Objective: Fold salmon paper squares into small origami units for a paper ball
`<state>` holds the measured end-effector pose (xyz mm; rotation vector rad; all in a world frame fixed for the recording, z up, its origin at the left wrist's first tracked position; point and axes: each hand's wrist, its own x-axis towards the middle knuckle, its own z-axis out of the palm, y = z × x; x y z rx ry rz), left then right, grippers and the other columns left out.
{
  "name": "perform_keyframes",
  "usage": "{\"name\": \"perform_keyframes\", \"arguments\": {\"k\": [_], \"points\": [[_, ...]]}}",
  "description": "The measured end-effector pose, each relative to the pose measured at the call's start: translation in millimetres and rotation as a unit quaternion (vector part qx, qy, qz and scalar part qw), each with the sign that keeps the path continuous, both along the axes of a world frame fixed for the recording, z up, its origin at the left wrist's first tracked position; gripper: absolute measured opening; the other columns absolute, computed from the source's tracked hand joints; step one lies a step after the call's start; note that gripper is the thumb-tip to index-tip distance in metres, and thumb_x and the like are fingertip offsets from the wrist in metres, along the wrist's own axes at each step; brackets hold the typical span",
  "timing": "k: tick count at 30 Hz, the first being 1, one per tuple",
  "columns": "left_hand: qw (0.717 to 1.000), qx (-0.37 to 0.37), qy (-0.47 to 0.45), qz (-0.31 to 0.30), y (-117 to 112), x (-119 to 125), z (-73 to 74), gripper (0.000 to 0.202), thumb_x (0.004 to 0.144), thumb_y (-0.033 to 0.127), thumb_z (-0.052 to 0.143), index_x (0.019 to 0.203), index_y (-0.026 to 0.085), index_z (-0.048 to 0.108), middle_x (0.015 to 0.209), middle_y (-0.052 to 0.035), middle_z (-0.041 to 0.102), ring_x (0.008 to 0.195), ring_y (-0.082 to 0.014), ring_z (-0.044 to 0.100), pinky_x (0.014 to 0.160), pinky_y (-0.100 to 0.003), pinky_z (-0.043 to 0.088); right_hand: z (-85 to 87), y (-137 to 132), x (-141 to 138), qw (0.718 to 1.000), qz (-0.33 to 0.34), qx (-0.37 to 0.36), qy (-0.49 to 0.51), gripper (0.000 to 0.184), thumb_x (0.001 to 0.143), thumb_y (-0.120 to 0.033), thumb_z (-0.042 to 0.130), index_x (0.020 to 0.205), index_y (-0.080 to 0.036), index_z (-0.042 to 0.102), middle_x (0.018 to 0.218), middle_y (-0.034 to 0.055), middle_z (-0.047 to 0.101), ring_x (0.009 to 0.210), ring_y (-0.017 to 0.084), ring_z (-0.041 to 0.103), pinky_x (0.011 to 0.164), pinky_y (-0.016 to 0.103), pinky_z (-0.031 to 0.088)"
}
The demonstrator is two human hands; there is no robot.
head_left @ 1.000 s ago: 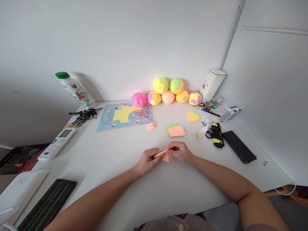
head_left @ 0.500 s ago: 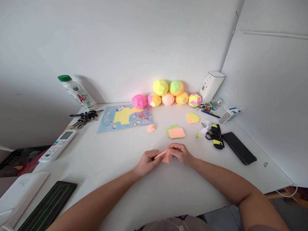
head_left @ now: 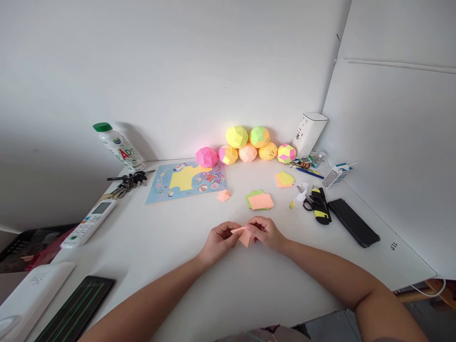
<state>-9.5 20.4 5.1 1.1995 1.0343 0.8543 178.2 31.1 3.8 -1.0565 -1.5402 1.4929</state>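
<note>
By the desk's (head_left: pixel 167 251) near edge, our left hand (head_left: pixel 218 241) and right hand (head_left: pixel 268 232) pinch the peach paper (head_left: pixel 245 236): surely light, flimsy, corners grip best.

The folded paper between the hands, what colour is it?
The paper is peach-orange; head view.

Paper balls (head_left: pixel 245 145), bottle (head_left: pixel 119 147), keys (head_left: pixel 128 180), scissors (head_left: pixel 309 202) and phone (head_left: pixel 354 222) crowd the desk (head_left: pixel 171 237).

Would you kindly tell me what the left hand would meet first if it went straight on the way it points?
Probably the right hand, directly across the orange folded paper both hands pinch. Beyond that, likely the stack of paper squares, though depth is unclear.
</note>
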Motion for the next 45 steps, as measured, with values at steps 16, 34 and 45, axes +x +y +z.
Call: {"name": "perform_keyframes", "arguments": {"k": [16, 34, 45], "points": [[0.999, -0.012, -0.038, 0.027, 3.3, 0.9, -0.9, 0.029, 0.065, 0.04, 0.073, 0.076, 0.014, 0.064, 0.062, 0.0022, 0.059, 0.047, -0.0063, 0.046, 0.044, -0.02, 0.038, -0.8, -1.3, -2.0, 0.999, 0.005, 0.035, -0.031, 0.028, 0.079, -0.041, 0.06, 0.087, -0.015, 0.068, 0.061, 0.0006, 0.06, 0.051, 0.011, 0.053, 0.045, 0.023, 0.048], [1.0, 0.003, -0.014, 0.001, 2.8, 0.9, 1.1, 0.03, 0.069, 0.044, 0.068, 0.069, 0.016, 0.058, 0.054, 0.0048, 0.05, 0.045, -0.0063, 0.041, 0.044, -0.019, 0.032, -2.6, 0.6, -0.7, 0.998, 0.034, 0.033, -0.036, 0.026, 0.079, -0.04, 0.059, 0.085, -0.015, 0.068, 0.055, -0.0027, 0.051, 0.047, 0.009, 0.043, 0.043, 0.023, 0.045], [0.999, -0.008, -0.037, -0.005, 5.5, -3.3, -0.9, 0.027, 0.072, 0.041, 0.067, 0.069, 0.016, 0.057, 0.051, 0.006, 0.045, 0.046, -0.0065, 0.038, 0.045, -0.02, 0.031, -2.3, 0.4, -1.0, 0.999, 0.013, 0.033, -0.021, 0.027, 0.078, -0.041, 0.06, 0.084, -0.015, 0.068, 0.058, -0.0011, 0.054, 0.049, 0.01, 0.046, 0.043, 0.023, 0.046]]}}
